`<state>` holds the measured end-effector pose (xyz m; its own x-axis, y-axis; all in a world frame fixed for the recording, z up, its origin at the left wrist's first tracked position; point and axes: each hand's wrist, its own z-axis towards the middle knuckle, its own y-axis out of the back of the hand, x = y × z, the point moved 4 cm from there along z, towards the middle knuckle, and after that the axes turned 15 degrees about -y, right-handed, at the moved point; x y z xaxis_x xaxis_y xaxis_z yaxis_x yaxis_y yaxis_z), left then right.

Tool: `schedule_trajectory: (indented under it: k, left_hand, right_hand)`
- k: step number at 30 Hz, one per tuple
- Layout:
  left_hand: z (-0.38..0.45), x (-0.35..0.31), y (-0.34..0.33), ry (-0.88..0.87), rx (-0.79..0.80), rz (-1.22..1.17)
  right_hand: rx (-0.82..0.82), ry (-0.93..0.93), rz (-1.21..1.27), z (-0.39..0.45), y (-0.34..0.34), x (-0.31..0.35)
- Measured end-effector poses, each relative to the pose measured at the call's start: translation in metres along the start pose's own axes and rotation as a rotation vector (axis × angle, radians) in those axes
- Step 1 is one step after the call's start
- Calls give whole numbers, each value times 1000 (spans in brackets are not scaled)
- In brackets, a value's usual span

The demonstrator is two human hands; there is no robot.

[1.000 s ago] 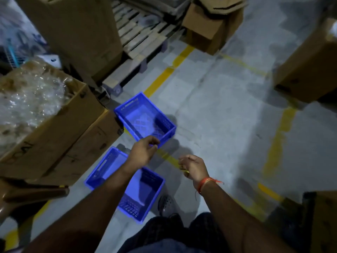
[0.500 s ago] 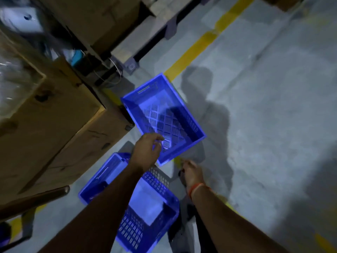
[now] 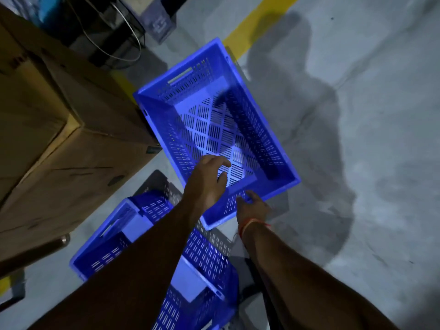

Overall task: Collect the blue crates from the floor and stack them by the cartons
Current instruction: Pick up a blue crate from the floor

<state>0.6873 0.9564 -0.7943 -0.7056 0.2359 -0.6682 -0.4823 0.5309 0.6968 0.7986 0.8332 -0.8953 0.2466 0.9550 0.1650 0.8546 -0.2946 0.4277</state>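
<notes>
- I am looking down at a grey concrete floor (image 3: pixel 357 115) with a yellow line (image 3: pixel 252 27) painted across it.
- A blue slatted crate, the far crate (image 3: pixel 214 125), is sitting empty on the floor, just beside the cartons (image 3: pixel 59 139) on my left.
- My left hand (image 3: pixel 207 184) is reaching over the far crate's near end, fingers loosely spread, gripping nothing.
- My right hand (image 3: pixel 252 206) is touching the outside of that crate's near wall; I cannot tell whether it is gripping.
- A red thread (image 3: pixel 250 225) is circling my right wrist.
- The near crate (image 3: pixel 147 246), also blue, is lying on the floor under my left forearm, close to the far crate.
</notes>
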Motion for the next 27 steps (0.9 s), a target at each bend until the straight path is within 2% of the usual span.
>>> schedule_trajectory:
  k: [3, 8, 12, 16, 21, 27]
  left_hand:
    - [19, 1, -5, -7, -5, 9]
    - [49, 2, -4, 18, -25, 57]
    - [67, 10, 0, 23, -83, 124]
    - [83, 18, 5, 31, -121, 234]
    - [92, 43, 14, 61, -170, 381]
    - [68, 89, 38, 311, -196, 539]
  right_hand:
    - [-41, 46, -177, 13, 8, 8]
    - [-172, 99, -158, 30, 44, 38]
    - [-198, 93, -270, 60, 86, 82]
    - [-362, 308, -333, 80, 129, 121]
    - [-341, 442, -345, 84, 142, 137]
    - [-329, 633, -640, 96, 121, 142]
